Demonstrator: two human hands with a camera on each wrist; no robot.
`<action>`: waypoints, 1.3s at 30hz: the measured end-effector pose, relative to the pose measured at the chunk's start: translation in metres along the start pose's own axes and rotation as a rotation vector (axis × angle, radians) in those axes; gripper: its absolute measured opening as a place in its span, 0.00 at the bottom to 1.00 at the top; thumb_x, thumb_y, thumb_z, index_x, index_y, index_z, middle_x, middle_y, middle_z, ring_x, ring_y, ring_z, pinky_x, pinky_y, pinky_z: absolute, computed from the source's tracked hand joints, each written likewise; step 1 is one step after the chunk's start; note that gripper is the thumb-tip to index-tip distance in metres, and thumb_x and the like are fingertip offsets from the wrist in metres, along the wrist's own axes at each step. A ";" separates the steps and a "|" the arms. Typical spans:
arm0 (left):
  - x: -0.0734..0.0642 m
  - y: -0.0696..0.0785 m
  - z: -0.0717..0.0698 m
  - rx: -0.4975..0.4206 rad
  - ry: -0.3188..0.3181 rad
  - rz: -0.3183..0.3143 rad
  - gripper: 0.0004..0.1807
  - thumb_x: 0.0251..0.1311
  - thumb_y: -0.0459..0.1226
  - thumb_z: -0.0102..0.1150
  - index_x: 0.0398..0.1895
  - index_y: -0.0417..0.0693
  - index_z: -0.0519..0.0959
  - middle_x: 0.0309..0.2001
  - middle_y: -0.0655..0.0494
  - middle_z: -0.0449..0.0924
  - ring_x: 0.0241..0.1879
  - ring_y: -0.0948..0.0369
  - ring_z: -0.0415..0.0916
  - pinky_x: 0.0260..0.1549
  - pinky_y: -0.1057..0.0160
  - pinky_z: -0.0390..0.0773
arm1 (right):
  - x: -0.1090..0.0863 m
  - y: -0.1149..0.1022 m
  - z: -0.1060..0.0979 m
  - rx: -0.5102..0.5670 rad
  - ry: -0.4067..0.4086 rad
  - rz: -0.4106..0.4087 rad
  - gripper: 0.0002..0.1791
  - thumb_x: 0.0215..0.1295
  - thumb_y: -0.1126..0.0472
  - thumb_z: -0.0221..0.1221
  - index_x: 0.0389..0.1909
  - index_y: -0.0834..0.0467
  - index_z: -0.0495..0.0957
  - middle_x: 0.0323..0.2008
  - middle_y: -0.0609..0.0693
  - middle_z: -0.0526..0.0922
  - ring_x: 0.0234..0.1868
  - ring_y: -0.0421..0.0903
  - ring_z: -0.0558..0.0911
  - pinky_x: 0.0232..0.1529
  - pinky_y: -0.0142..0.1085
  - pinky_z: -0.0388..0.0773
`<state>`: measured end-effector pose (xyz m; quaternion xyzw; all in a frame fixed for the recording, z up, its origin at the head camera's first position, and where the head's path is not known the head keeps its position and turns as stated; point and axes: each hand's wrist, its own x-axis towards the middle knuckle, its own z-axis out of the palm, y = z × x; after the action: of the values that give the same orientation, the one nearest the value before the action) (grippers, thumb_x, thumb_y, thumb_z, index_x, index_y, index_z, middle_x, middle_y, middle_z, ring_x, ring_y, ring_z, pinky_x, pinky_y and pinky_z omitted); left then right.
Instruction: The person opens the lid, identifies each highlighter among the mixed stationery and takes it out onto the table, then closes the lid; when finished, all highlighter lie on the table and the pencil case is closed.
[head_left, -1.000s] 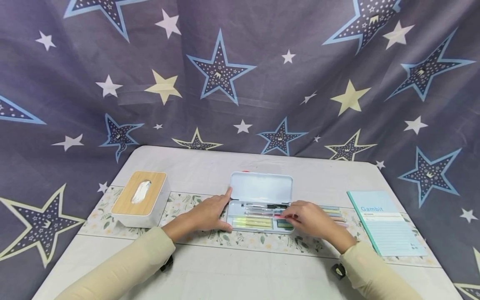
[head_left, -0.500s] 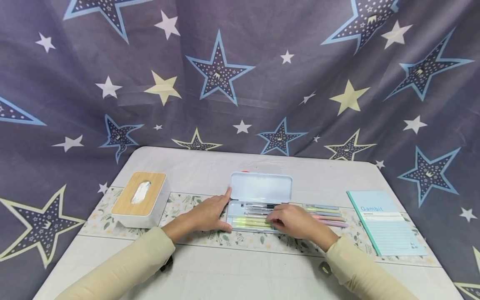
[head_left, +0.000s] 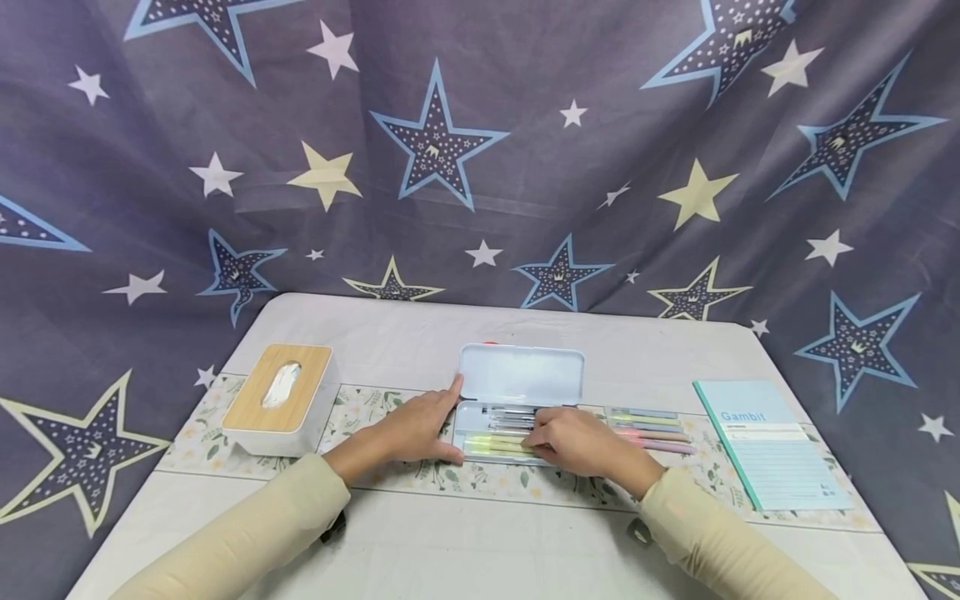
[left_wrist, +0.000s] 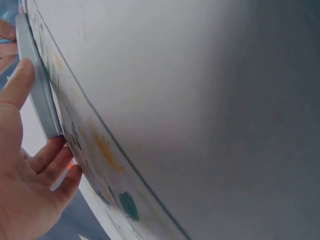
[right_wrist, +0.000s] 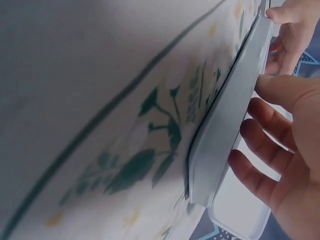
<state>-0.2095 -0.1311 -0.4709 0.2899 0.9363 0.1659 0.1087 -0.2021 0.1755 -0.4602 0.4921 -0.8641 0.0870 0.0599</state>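
Observation:
A pale blue pencil case (head_left: 521,375) lies with its lid folded back in the middle of the table. My left hand (head_left: 420,427) grips its left end, thumb at the front wall and fingers round the far side. Inside, several clear-barrelled pens (head_left: 508,414) lie behind a row of yellow-green pens (head_left: 497,443). My right hand (head_left: 573,442) reaches over the right half of the case, fingertips at the right ends of the pens. In the right wrist view its bent fingers (right_wrist: 265,130) dip past the case's rim; I cannot tell whether they pinch a pen.
Several pastel pens (head_left: 652,435) lie on the table just right of the case. Farther right is a light blue notebook (head_left: 780,450). A tissue box (head_left: 281,392) with a wooden top stands at the left. Behind the table hangs a star-patterned cloth (head_left: 480,225).
My right hand has moved left along the case, from the red pen's end to the yellow-green pens, uncovering the pastel pens on the table. The left hand has stayed put.

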 end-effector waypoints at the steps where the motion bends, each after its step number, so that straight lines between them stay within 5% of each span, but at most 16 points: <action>1: 0.000 0.000 0.000 0.000 -0.002 -0.001 0.70 0.53 0.65 0.68 0.82 0.38 0.38 0.74 0.38 0.65 0.73 0.45 0.65 0.73 0.47 0.65 | 0.001 -0.001 0.000 0.000 0.001 -0.005 0.07 0.65 0.63 0.68 0.37 0.45 0.89 0.31 0.41 0.81 0.29 0.34 0.78 0.29 0.25 0.75; 8: 0.001 0.000 -0.001 -0.021 0.007 0.010 0.69 0.53 0.64 0.70 0.82 0.36 0.40 0.74 0.36 0.65 0.73 0.43 0.66 0.72 0.46 0.66 | 0.005 -0.005 0.002 0.003 -0.006 0.030 0.10 0.64 0.65 0.67 0.41 0.48 0.90 0.33 0.42 0.86 0.34 0.38 0.84 0.35 0.31 0.82; 17: 0.002 -0.002 0.000 -0.010 0.006 0.013 0.69 0.53 0.64 0.70 0.82 0.36 0.39 0.74 0.37 0.65 0.73 0.44 0.66 0.72 0.46 0.66 | 0.007 -0.010 -0.002 -0.084 -0.025 0.035 0.11 0.62 0.64 0.67 0.39 0.44 0.88 0.29 0.41 0.87 0.30 0.40 0.84 0.28 0.34 0.80; 24: 0.001 -0.001 0.000 -0.011 0.002 0.006 0.69 0.53 0.65 0.69 0.82 0.36 0.39 0.74 0.36 0.65 0.73 0.43 0.66 0.72 0.46 0.66 | 0.012 -0.017 -0.005 -0.165 -0.023 -0.002 0.09 0.63 0.61 0.68 0.28 0.43 0.83 0.18 0.39 0.82 0.19 0.36 0.76 0.19 0.32 0.71; 39: 0.001 -0.002 0.001 -0.008 0.001 0.004 0.70 0.53 0.65 0.69 0.82 0.37 0.39 0.74 0.37 0.65 0.73 0.44 0.65 0.73 0.45 0.65 | 0.012 -0.022 -0.002 -0.175 -0.043 0.067 0.11 0.61 0.63 0.66 0.28 0.41 0.80 0.14 0.39 0.76 0.16 0.36 0.70 0.13 0.33 0.65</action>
<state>-0.2106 -0.1316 -0.4729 0.2912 0.9351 0.1700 0.1090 -0.1894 0.1549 -0.4541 0.4574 -0.8856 0.0027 0.0810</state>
